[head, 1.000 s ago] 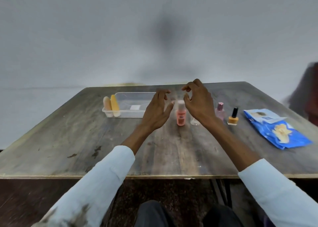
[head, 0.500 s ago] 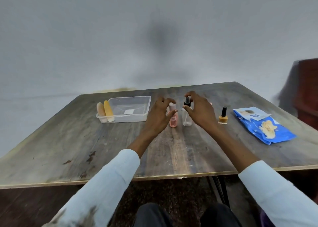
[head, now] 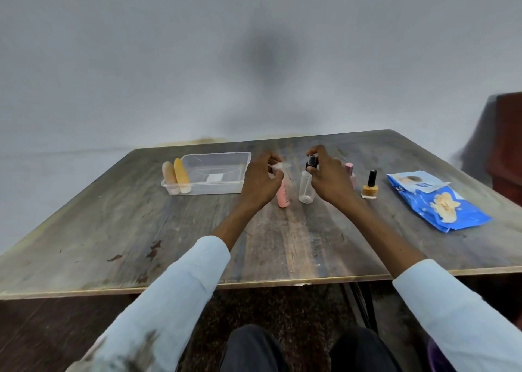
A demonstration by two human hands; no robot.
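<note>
left hand (head: 261, 184) grips the pink bottle (head: 283, 199) by its top; just right of that grip, right hand (head: 332, 182) pinches the clear bottle (head: 307, 188) by its black cap.

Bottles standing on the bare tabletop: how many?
4: a pink bottle at the left hand, a clear spray bottle at the right hand, a pink-capped bottle half hidden behind that hand, an orange polish bottle beside it.

A bare indoor room: worn wooden table (head: 113, 230), plain grey wall (head: 141, 61).
</note>
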